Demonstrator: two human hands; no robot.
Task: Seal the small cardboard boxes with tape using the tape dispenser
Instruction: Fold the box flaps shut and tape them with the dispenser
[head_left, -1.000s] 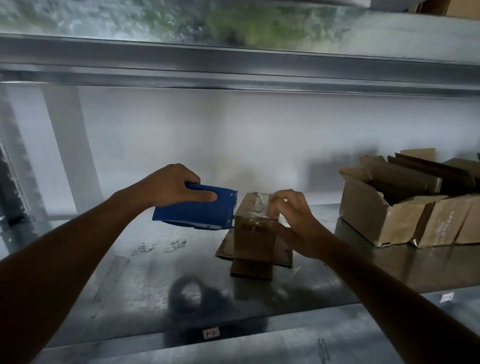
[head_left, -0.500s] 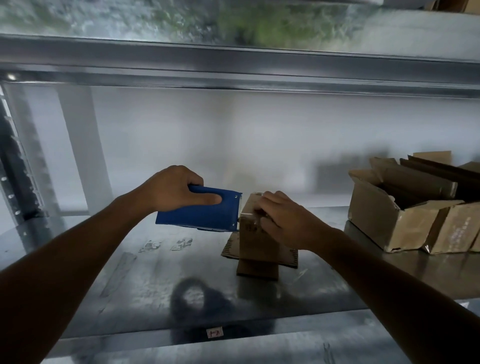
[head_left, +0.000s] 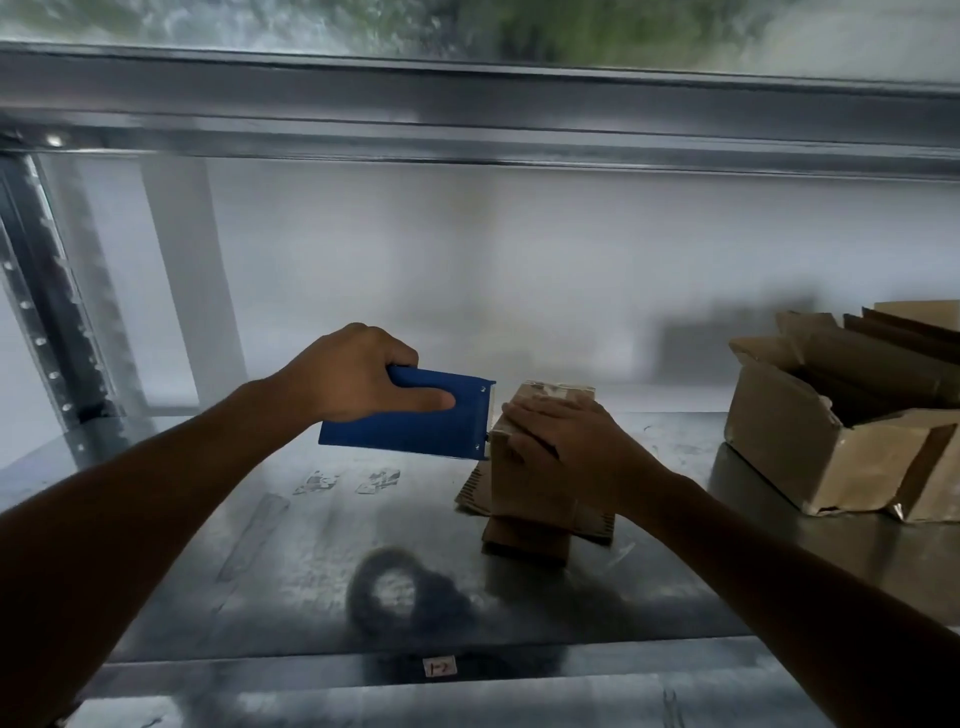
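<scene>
On the metal shelf (head_left: 249, 571), my left hand (head_left: 353, 376) is gripping the blue tape dispenser (head_left: 415, 428) at the small cardboard box's (head_left: 530, 488) edge, while my right hand (head_left: 566, 441) is pressing flat-fingered on top.

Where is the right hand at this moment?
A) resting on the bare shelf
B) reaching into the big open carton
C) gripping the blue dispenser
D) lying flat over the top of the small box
D: the right hand lies with straight fingers over the top of the small cardboard box, while the left hand grips the blue tape dispenser at the box's left edge.
</scene>
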